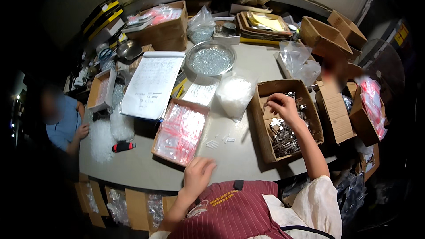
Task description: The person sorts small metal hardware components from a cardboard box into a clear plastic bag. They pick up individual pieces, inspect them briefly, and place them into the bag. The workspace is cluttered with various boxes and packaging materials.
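Observation:
My right hand (284, 108) reaches over an open cardboard box (261, 139) of small shiny metal parts (287, 137). Its fingertips are pinched together near the box's left wall; whatever they hold is too small to name. My left hand (198, 178) is at the table's front edge, close to a shallow box (155, 151) packed with clear bags edged in red (181, 130). Its fingers are loosely bent and slightly apart, with nothing visible in them. Several small white pieces (212, 143) lie on the table between the two boxes.
Behind are a clear bag of white pieces (235, 95), a round metal bowl of small parts (211, 60) and a handwritten sheet (152, 84). A red-and-black tool (124, 147) lies at left, near a person in blue (66, 121). More cartons (334, 112) stand at right.

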The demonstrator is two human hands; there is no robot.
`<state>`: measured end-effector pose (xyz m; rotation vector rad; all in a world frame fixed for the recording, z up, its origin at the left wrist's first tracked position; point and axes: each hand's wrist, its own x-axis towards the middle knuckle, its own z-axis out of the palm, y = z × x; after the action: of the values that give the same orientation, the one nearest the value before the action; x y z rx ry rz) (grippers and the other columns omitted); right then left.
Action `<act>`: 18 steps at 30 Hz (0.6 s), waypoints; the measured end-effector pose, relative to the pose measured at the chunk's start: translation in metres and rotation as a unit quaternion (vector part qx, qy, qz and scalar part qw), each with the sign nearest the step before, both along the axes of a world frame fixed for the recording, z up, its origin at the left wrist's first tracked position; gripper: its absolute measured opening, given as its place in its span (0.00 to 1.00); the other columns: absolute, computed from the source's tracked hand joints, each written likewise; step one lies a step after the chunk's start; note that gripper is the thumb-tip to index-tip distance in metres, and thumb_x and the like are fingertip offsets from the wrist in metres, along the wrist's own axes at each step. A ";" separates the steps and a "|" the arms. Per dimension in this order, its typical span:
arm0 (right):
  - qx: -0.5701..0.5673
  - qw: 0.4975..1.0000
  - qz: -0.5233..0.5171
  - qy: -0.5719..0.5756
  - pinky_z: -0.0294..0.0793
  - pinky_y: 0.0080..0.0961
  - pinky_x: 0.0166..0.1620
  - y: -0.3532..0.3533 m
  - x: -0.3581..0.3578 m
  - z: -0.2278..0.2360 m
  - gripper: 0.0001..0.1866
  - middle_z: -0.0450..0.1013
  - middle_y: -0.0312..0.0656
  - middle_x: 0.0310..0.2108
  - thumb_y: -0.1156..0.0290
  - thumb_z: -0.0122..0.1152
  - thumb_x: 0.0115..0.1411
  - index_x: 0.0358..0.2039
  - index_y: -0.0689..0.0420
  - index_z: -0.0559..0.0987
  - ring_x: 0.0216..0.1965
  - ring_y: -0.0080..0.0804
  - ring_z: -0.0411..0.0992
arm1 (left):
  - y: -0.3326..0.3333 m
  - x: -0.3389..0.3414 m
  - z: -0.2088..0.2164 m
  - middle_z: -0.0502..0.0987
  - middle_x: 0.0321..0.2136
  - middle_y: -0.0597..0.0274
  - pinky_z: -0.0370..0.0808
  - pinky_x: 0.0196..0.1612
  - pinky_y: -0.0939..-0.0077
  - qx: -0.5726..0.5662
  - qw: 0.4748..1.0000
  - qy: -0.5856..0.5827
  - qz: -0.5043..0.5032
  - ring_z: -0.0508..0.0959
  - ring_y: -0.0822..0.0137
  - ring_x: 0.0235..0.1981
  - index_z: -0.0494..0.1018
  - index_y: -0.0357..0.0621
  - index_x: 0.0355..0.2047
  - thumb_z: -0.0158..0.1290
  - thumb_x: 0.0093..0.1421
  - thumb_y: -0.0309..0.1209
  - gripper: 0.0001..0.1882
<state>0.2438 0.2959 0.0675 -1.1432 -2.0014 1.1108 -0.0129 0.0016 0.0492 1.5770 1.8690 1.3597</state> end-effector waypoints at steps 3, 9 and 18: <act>-0.128 0.982 0.119 0.071 0.78 0.21 0.32 -0.061 -0.032 0.030 0.07 0.79 0.37 0.30 0.74 0.65 0.64 0.38 0.65 0.81 0.29 0.22 0.77 | 0.008 0.008 -0.004 0.73 0.24 0.56 0.69 0.28 0.64 0.022 0.998 0.029 -0.042 0.74 0.59 0.25 0.70 0.38 0.23 0.65 0.53 0.26 0.13; -0.209 0.949 0.225 0.064 0.79 0.21 0.31 -0.136 -0.068 0.044 0.06 0.78 0.38 0.29 0.76 0.63 0.65 0.40 0.65 0.81 0.28 0.21 0.77 | 0.020 0.015 -0.006 0.74 0.28 0.56 0.73 0.33 0.59 0.021 0.993 0.118 -0.006 0.76 0.50 0.31 0.73 0.44 0.30 0.67 0.48 0.29 0.13; 0.140 0.944 0.271 -0.125 0.77 0.37 0.38 -0.158 -0.091 0.038 0.15 0.74 0.47 0.35 0.74 0.69 0.56 0.44 0.60 0.78 0.33 0.46 0.76 | 0.018 0.011 -0.012 0.73 0.33 0.56 0.73 0.39 0.61 0.084 0.983 0.162 -0.018 0.75 0.52 0.35 0.73 0.42 0.38 0.64 0.45 0.25 0.18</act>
<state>0.1529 0.1380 0.1052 -0.6205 -2.6735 0.9087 -0.0021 0.0195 0.0373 2.0100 1.9346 1.3398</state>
